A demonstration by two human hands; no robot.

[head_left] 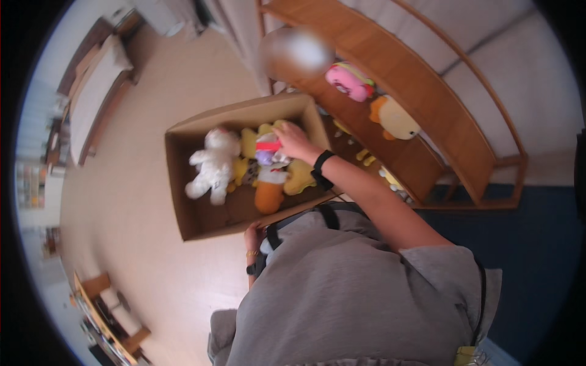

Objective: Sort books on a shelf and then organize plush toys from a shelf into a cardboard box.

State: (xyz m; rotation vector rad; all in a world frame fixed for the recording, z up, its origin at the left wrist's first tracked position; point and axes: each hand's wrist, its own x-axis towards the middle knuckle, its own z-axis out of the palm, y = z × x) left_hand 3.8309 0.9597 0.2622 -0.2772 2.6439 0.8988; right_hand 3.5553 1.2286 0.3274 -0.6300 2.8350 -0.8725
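An open cardboard box lies in front of me with several plush toys in it. My right hand is inside the box, its fingers on a small white, red and purple plush toy. Fingers of my left hand hold the box's near rim. At the box's left side lies a fluffy white plush toy. An orange-and-white plush toy rests nearer to me, beside a yellow plush toy. Other yellow toys lie partly hidden beneath these.
A wooden shelf unit stands to the right of the box. It bears a pink plush toy and a cream-and-orange plush toy; smaller toys show lower down. A bed and a wooden desk are off to the left.
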